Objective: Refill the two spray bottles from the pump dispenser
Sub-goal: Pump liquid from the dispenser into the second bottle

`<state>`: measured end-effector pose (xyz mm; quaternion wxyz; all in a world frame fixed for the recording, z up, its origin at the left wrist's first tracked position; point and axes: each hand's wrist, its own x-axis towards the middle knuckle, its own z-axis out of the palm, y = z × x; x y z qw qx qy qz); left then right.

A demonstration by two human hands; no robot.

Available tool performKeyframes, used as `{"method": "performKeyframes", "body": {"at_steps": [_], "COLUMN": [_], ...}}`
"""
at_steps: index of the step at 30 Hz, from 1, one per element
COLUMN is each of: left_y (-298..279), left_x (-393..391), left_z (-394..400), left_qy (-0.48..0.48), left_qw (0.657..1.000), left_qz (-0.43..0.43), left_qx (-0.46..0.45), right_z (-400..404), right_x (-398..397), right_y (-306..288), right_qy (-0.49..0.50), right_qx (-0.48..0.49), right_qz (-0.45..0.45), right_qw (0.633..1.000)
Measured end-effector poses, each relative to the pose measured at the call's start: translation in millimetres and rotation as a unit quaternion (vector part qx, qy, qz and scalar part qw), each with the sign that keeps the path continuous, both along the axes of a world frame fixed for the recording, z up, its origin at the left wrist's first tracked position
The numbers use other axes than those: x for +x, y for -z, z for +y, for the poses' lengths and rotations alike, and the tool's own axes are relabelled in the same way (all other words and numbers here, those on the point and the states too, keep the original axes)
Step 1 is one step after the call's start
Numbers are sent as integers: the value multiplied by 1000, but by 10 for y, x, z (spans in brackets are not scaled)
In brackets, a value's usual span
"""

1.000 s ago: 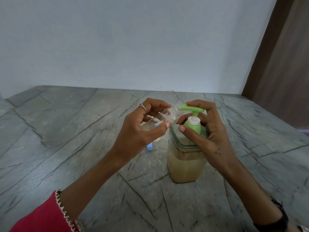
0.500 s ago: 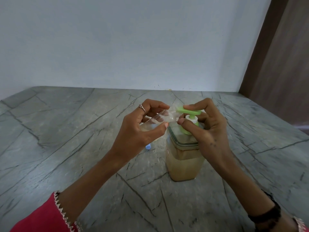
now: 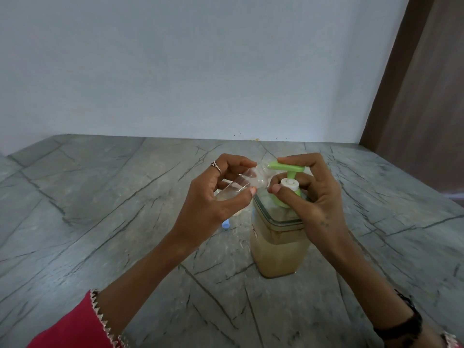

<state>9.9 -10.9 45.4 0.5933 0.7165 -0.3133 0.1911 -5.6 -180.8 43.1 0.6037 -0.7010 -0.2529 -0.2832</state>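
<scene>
A square clear pump dispenser holding beige liquid stands on the stone counter. Its green pump head is raised on its stem. My right hand curls round the pump, index finger on top of the head, thumb at the white collar. My left hand grips a small clear spray bottle, uncapped and tilted, its mouth at the pump's nozzle. A second small bottle with a blue cap beside it is mostly hidden behind my left hand.
A pale wall runs along the counter's back edge. A brown wooden panel stands at the right. Bare counter lies to the left and in front of the dispenser.
The pump head went down half a second ago and is up again now. The tilted bottle stays at the nozzle in my left hand.
</scene>
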Motion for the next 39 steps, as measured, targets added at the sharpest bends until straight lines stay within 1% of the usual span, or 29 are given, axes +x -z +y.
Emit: {"method": "performKeyframes", "body": {"at_steps": [6, 16, 21, 24, 27, 34, 39], "left_y": [8, 15, -1, 8, 27, 3, -8], "left_x": [7, 3, 10, 17, 16, 15, 6], "left_z": [-2, 8, 7, 7, -3, 12, 16], "left_qy": [-2, 1, 2, -1, -5, -7, -11], "left_qw": [1000, 1000, 1000, 1000, 1000, 1000, 1000], "left_qz": [-5, 3, -3, -8, -14, -11, -13], "left_qx": [16, -5, 0, 8, 23, 6, 10], "right_z": [0, 11, 6, 7, 7, 3, 1], "right_x": [16, -7, 3, 16, 14, -1, -2], "right_y": [-42, -16, -42, -73, -86, -39, -30], "right_qy": [-16, 6, -12, -9, -2, -7, -1], "right_qx": [42, 5, 43, 48, 45, 9, 17], "right_qz": [41, 13, 38, 49, 48, 19, 19], "right_qw": [998, 1000, 998, 998, 998, 1000, 1000]}}
